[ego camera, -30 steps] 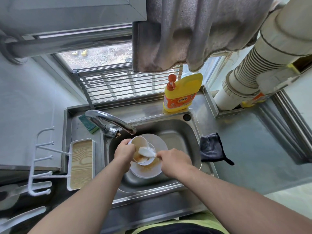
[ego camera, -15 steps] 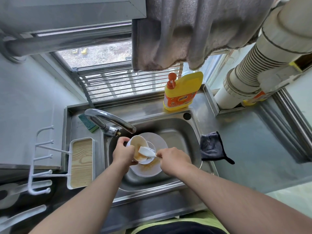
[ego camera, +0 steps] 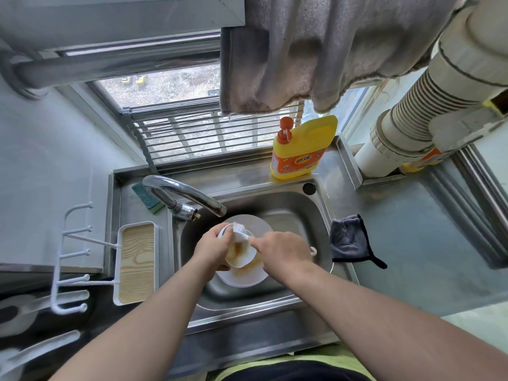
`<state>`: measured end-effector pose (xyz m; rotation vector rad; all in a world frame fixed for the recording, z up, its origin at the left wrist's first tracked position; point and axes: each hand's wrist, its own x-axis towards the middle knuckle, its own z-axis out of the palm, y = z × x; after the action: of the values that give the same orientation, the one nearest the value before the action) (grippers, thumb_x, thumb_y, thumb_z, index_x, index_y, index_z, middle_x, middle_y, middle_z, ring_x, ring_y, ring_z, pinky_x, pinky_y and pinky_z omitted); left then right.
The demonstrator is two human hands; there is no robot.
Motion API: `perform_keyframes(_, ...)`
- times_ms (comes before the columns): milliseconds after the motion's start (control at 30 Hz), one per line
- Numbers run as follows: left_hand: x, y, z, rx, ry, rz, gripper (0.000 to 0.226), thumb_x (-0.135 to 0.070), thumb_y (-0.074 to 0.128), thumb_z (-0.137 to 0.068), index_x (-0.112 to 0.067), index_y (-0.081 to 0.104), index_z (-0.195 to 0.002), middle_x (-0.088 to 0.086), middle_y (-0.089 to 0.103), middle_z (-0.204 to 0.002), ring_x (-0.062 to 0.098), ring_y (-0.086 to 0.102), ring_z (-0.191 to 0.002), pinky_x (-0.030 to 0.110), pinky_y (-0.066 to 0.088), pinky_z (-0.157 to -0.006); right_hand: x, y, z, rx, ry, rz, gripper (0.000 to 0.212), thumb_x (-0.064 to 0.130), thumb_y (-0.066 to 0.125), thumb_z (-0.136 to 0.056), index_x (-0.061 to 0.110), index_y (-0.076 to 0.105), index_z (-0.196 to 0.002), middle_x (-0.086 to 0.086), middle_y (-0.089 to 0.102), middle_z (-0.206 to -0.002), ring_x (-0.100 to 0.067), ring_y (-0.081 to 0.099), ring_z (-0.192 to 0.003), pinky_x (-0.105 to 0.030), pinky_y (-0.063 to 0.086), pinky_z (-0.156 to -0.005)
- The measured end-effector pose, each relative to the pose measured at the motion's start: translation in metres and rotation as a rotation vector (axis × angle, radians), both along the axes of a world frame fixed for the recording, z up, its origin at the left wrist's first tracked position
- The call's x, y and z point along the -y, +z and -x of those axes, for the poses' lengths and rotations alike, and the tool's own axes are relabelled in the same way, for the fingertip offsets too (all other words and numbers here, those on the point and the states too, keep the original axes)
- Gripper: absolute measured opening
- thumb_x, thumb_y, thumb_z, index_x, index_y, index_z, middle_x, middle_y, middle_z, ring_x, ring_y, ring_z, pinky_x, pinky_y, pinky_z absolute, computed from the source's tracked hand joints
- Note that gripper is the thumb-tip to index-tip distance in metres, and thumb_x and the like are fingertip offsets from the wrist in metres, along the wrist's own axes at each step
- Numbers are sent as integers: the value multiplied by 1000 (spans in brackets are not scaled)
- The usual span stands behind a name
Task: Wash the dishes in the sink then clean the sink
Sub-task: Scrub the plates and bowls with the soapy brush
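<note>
In the steel sink (ego camera: 297, 215) lies a white plate (ego camera: 242, 279) smeared with brown sauce. Above it my left hand (ego camera: 211, 248) grips a small white bowl (ego camera: 242, 254), tilted, with brown residue inside. My right hand (ego camera: 280, 254) holds a white dish brush (ego camera: 239, 232) whose bristle head is at the bowl's upper rim. The brush handle is mostly hidden in my fingers. The tap (ego camera: 187, 193) arches over the sink just behind the bowl; no water runs from it.
A yellow detergent bottle (ego camera: 299, 149) stands behind the sink. A green sponge (ego camera: 147, 199) lies by the tap base. A dark cloth (ego camera: 349, 240) hangs on the sink's right rim. A white rack with a wooden tray (ego camera: 137, 265) is at the left. A grey towel (ego camera: 316, 50) hangs overhead.
My left hand has tipped the bowl toward me, showing its stained inside. The brush head moved up from the bowl's middle to its upper rim.
</note>
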<state>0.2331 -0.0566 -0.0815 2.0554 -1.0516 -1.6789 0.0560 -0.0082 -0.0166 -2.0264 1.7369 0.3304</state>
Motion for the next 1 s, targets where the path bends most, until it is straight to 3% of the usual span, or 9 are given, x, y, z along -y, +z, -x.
perform_keyframes(133,8,10,-5,-31,-124,-110,23,-47,51,-106,-41,69,-120,3,67,-116,34,69,-103,44,64,-64,-5,-3,12,-73,67,-31,58,8,49,-99,45,46,-145,-3,65,-110,-36,67,-98,-37,44,-63)
perform_keyframes(200,10,11,-11,-91,-148,-141,26,-27,57,-103,-43,69,-119,4,69,-120,35,69,-107,43,64,-67,-9,-4,13,17,-99,-146,50,21,50,-100,53,53,-138,0,68,-118,-32,66,-106,-35,46,-71)
perform_keyframes(333,3,3,-12,-139,-120,-96,71,11,55,-81,-38,44,-130,12,52,-126,35,61,-112,43,65,-71,-5,-5,11,97,-184,-150,44,28,49,-102,57,56,-135,1,70,-121,-30,67,-107,-33,46,-72)
perform_keyframes(400,-1,2,-9,-78,-45,-43,62,8,57,-77,-29,38,-123,15,51,-120,35,62,-108,47,66,-74,-2,-1,10,26,-87,-48,54,18,48,-101,56,51,-139,1,70,-115,-31,68,-101,-35,44,-66)
perform_keyframes(500,-1,-1,-6,-118,85,-1,49,-7,60,-70,-30,54,-113,14,63,-116,34,67,-103,47,64,-72,0,-1,12,-18,-38,5,60,11,46,-99,54,48,-140,-1,68,-110,-33,67,-97,-36,44,-63)
perform_keyframes(633,1,-7,-5,-137,210,39,17,-27,69,-95,-39,72,-108,3,72,-116,31,69,-104,53,64,-72,-5,-10,6,172,-328,-224,40,26,53,-98,46,63,-131,2,72,-121,-29,66,-110,-35,52,-82)
perform_keyframes(700,-2,-6,-3,-137,281,59,20,-31,70,-97,-43,73,-113,-1,71,-117,31,68,-105,58,65,-70,-4,-13,2,308,-439,-303,31,32,57,-98,38,71,-125,5,73,-122,-24,67,-111,-32,52,-86)
perform_keyframes(833,-10,-4,-2,-137,223,122,62,2,65,-80,-42,61,-123,4,67,-116,32,68,-105,59,63,-83,6,-3,12,282,-444,-271,30,28,55,-99,40,73,-119,8,73,-111,-18,66,-93,-29,50,-66)
perform_keyframes(1000,-14,-7,0,38,220,185,30,-23,67,-88,-51,66,-99,-7,74,-96,23,71,-95,55,65,-78,-3,-1,9,189,-327,-276,36,31,55,-98,48,65,-127,9,70,-123,-22,66,-108,-33,52,-80)
